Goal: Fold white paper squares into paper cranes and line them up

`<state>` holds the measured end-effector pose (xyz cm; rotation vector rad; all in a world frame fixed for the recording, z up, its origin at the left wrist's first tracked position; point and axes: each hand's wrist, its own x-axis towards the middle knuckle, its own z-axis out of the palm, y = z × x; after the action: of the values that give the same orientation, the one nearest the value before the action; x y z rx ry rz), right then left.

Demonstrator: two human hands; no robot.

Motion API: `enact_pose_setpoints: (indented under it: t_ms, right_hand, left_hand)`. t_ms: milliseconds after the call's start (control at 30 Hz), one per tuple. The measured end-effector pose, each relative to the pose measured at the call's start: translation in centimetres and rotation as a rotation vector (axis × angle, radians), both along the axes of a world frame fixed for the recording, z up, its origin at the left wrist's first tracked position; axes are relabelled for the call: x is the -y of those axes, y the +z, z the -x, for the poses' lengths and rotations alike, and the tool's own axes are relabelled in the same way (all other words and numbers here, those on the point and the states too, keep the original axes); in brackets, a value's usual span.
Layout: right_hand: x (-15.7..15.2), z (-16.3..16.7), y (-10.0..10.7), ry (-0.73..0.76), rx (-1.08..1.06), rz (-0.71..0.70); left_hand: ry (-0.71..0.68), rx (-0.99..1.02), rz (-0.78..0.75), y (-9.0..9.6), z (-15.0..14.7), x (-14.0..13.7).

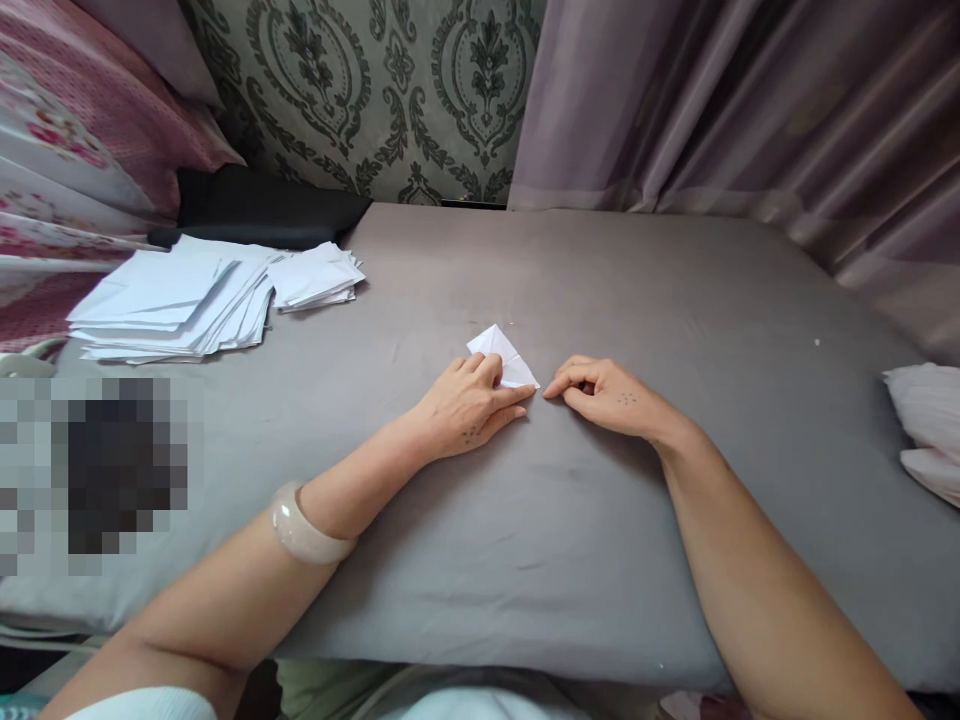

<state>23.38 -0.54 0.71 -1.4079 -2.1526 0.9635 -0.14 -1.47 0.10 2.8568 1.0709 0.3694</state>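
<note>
A small folded piece of white paper (513, 367) with crease lines lies on the grey sheet in the middle of the view. My left hand (466, 402) presses it down, its index finger stretched along the lower edge to the right corner and its other fingers bent over the paper. Part of the paper is hidden under that hand. Just right of the corner, a small gap away from it, my right hand (604, 395) rests on the sheet. Its fingers are curled, with thumb and index tips close together and nothing visible between them.
Stacks of white paper, one large (172, 300) and one smaller (315, 277), lie at the left beside a black cloth-like item (262, 205). A grey sheet (487, 560) covers the surface. Purple curtains (712, 110) hang behind, and pale fabric (930, 420) lies at the right edge.
</note>
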Motion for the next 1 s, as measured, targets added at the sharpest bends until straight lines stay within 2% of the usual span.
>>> enact_pose_setpoints:
  t_ms: [167,333,467,600,700,767,833,900,1000]
  right_hand:
    - [0.1,0.1,0.0,-0.020,0.032,0.006]
    - [0.0,0.8,-0.6,-0.149,0.001,-0.015]
    - [0.3,2.3,-1.0,-0.240,-0.050,-0.125]
    - [1.0,3.6,-1.1,-0.217,-0.023,-0.204]
    - [1.4,3.9,-1.1,-0.182,0.003,-0.281]
    - [1.6,3.9,-0.9,-0.173,0.058,-0.418]
    - [1.8,3.8,-0.5,-0.160,0.163,-0.593]
    - [2.0,3.7,-0.1,-0.130,0.284,-0.726]
    - [2.1,3.7,0.3,-0.059,0.405,-0.790]
  left_hand:
    - [-0.033,0.082,0.073,0.4,1.2,0.3]
    - [-0.008,0.077,0.107,1.0,1.5,0.4]
    - [0.003,0.089,0.109,0.9,1.5,0.4]
    - [0.057,0.140,0.104,0.3,1.5,0.1]
    - [0.171,0.265,-0.055,0.2,1.5,-0.1]
    - [0.287,0.363,-0.251,0.3,1.6,-0.1]
    - [0.350,0.380,-0.398,0.5,1.6,0.0]
    - [0.319,0.312,-0.443,0.5,1.7,0.1]
    - [0.175,0.204,-0.416,0.3,1.8,0.1]
